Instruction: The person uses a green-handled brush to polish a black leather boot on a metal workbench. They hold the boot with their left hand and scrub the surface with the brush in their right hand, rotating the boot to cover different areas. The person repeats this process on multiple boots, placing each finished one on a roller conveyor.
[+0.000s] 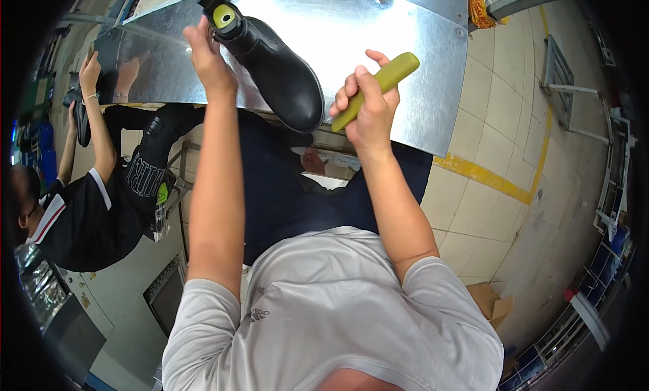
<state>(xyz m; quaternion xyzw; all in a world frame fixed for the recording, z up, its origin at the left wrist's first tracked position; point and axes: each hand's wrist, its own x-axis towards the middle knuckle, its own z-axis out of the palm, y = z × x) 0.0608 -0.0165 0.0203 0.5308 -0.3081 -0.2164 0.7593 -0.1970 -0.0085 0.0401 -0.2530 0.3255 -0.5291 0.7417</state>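
Note:
A black ankle boot [280, 73] lies slanted on the shiny metal table, its rounded toe toward me at the near edge. Inside its opening sits a yellow-green insert [223, 16] with a dark round hole. My left hand [211, 58] grips the boot's upper end from the left; part of its fingers is hidden behind the shaft. To the right of the toe, my right hand [372, 107] is closed round an olive-green bar [395, 72] with rounded ends. The bar is tilted, its far end pointing up and right, and is apart from the boot.
The metal table [419, 100] reflects bright light. At the left, another person [81, 215] sits holding a dark shoe [83, 124]. A metal frame [561, 73] stands on the tiled floor at the right, and an open cardboard box [490, 303] lies behind my right side.

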